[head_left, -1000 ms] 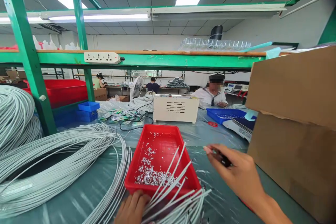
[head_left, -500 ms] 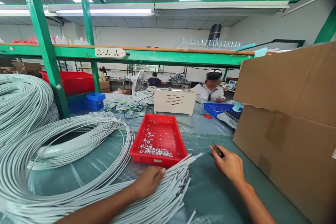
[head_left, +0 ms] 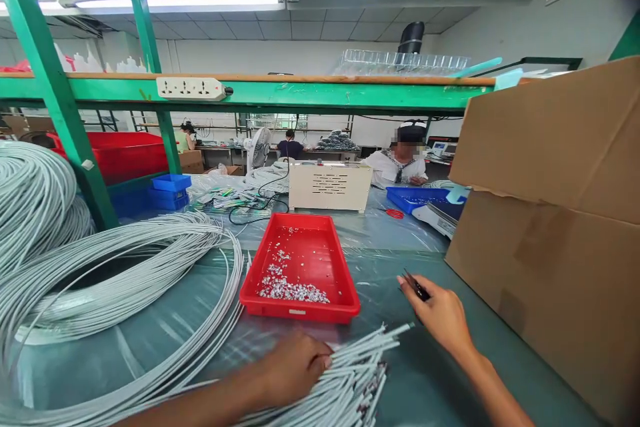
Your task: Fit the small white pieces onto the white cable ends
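My left hand (head_left: 293,368) lies flat on a bundle of white cable ends (head_left: 350,373) at the near edge of the table, pressing them down. My right hand (head_left: 440,317) is to the right of the bundle, closed around a small dark hand tool (head_left: 416,287) whose tip pokes out past my fingers. A red tray (head_left: 300,267) with small silvery scraps in it sits just beyond both hands. The cable ends point right, towards my right hand.
Big coils of white cable (head_left: 100,280) fill the left of the table. A large cardboard box (head_left: 550,227) stands at the right. Behind the tray are a cream metal box (head_left: 330,187), a blue tray (head_left: 415,199) and red scissors (head_left: 395,213). A person (head_left: 400,163) sits opposite.
The cable ends were lifted over the red tray a second ago; now they lie on the table in front of it under my left hand. My right hand has stayed with the tool.
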`<state>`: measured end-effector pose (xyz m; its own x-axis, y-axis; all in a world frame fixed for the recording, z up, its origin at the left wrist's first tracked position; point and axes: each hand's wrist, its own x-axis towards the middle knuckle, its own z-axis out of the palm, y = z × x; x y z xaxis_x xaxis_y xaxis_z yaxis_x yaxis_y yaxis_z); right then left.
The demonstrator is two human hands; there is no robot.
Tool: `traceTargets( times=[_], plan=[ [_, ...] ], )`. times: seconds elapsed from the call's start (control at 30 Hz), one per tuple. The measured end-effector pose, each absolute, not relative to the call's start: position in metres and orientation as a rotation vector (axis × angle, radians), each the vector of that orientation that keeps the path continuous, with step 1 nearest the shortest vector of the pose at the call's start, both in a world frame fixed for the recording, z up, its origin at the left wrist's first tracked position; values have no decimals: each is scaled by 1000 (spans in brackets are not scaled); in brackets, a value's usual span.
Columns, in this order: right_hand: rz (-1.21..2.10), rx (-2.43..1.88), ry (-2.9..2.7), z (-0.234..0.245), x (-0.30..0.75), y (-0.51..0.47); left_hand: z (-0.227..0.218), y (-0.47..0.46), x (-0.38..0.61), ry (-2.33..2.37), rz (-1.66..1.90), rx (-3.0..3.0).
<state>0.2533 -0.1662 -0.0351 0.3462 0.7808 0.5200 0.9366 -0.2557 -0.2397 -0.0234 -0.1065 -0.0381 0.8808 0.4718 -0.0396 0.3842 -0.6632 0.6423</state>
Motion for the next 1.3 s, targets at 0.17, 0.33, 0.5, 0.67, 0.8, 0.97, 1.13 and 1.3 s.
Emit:
traceTargets(
  times=[0.17,0.33,0.5,0.67,0.8,0.97,1.13,1.3],
  plan=[
    [-349,-2059,-1618,-39,245,-164,-39,-125,-18,766,16,2477],
    [-273,-2064,-1671,-41,245,-159,-43,-113,-17,785,-234,2439],
    [-236,-2102,-1640,-43,249,-160,-24,-100,-19,676,-20,2026],
    [-211,-2088,-1650,-44,252,-161,-18,-93,-25,723,33,1719],
    [-207,-2070,-1655,-44,252,-161,-20,-90,-27,767,73,1688],
    [-200,-2059,-1659,-43,251,-162,-24,-89,-28,778,128,1661],
    [-189,-2066,-1652,-43,250,-163,-31,-85,-33,748,114,1760],
    [-223,-2159,-1512,-41,252,-163,-42,-81,-37,752,175,1754]
  ],
)
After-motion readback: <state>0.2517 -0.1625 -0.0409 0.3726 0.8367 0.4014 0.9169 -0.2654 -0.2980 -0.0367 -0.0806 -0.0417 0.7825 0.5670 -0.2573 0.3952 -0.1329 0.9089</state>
